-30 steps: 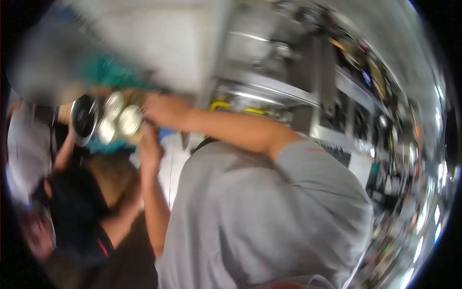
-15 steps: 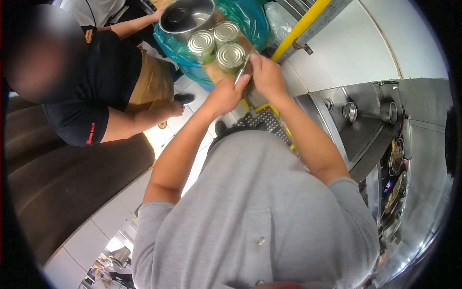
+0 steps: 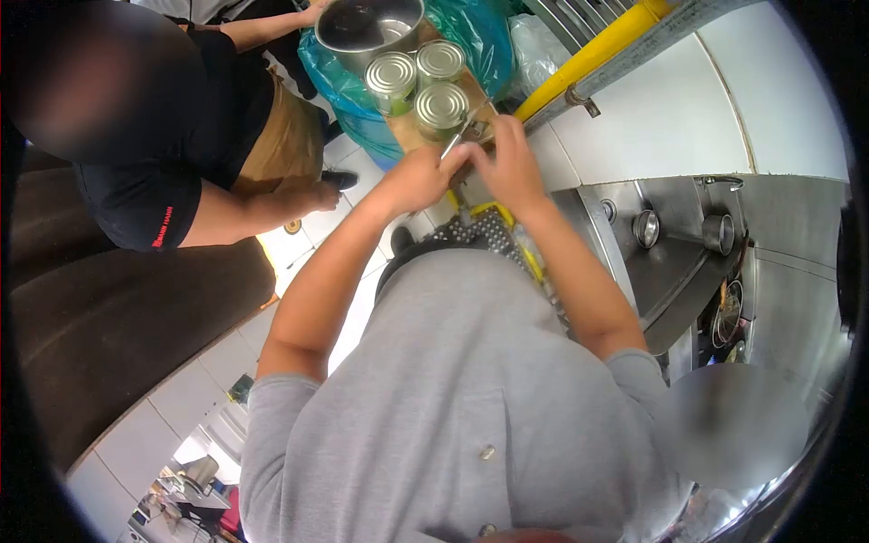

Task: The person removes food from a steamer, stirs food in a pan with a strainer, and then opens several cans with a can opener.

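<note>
My left hand (image 3: 418, 184) is closed around the handle of a slim metal tool (image 3: 451, 145), which slants up and away past the nearest can. My right hand (image 3: 509, 172) is close beside it, thumb towards the left hand and fingers bent over the tool's far side; I cannot tell what its fingertips grip. Just beyond my hands stand three closed tin cans: a near can (image 3: 442, 107), a left can (image 3: 391, 80) and a far can (image 3: 441, 60). They rest on a brown board (image 3: 407, 136). A deep metal pot (image 3: 358, 47) stands behind them.
A co-worker in a black shirt (image 3: 154, 204) stands at the left, one hand by the pot. Green plastic bags (image 3: 466, 32) surround the board. A yellow pipe (image 3: 588, 54) runs along the right. Farther right is a steel sink (image 3: 674, 262) with small pots.
My right hand has shifted down and right, its fingers now bent differently by the tool. The view has shifted slightly. A blurred round patch now shows at lower right.
</note>
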